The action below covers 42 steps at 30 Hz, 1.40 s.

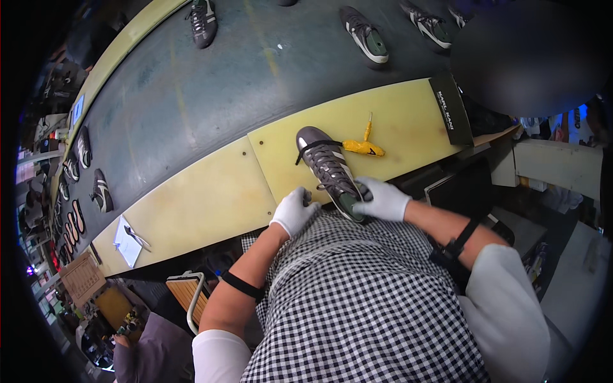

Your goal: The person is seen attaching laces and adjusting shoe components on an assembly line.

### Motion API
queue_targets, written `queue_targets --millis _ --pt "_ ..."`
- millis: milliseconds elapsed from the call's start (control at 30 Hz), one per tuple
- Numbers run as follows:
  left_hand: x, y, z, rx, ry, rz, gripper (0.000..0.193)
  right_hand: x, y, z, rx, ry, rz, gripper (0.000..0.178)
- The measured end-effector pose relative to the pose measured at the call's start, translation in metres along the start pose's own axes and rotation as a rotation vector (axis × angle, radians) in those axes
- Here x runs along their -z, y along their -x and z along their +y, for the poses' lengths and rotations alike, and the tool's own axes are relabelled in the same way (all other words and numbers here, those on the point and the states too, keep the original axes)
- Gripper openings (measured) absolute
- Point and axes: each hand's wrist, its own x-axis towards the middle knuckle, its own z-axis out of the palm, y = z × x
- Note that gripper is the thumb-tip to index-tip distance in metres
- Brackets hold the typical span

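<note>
A dark grey sneaker (325, 167) with pale stripes and grey laces lies on the yellowish work board, toe pointing away from me. My right hand (383, 200), in a white glove, grips the shoe's collar near the heel, where the green lining shows. Left of the heel is my left hand (295, 212), also gloved, its fingers curled around a small dark bit that I cannot make out. Beside the shoe's toe lies a yellow-wrapped tool (364, 148) with a thin tip. A black strap (311, 146) crosses the toe and reaches that tool.
Beyond the board runs a dark green conveyor belt (211, 89) carrying several sneakers, one (364, 35) at the upper right. A black box (451, 110) stands at the board's right end. White paper (129, 241) with scissors lies far left. Another person (153, 351) is at lower left.
</note>
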Motion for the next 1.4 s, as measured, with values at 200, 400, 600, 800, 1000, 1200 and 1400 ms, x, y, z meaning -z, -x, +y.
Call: queue_targets --millis 200,400,600,800,1000,1200,1400 --pt "0.000 0.021 -0.039 0.125 0.115 0.007 0.030 -0.078 -0.004 0.009 -0.077 0.019 0.370 0.100" --pt "0.115 0.077 0.027 -0.406 -0.010 0.411 0.023 -0.012 0.065 -0.007 -0.073 -0.785 -0.042 0.073" --pt "0.221 0.215 0.187 -0.675 -0.172 0.784 0.031 0.038 0.046 -0.067 -0.058 -1.164 -0.027 0.059" --pt "0.186 0.290 0.271 -0.446 -0.113 1.057 0.028 0.082 -0.122 -0.133 0.093 -0.830 0.249 0.050" --pt "0.177 0.244 0.109 -0.507 -0.396 0.964 0.018 0.045 -0.146 -0.120 0.264 -0.448 0.000 0.050" --pt "0.030 0.216 -0.113 0.323 0.324 1.035 0.014 -0.025 -0.137 -0.083 0.068 -0.248 -0.300 0.040" --pt "-0.004 0.237 -0.205 0.671 0.473 0.836 0.032 -0.071 -0.147 -0.076 0.329 0.301 -0.272 0.040"
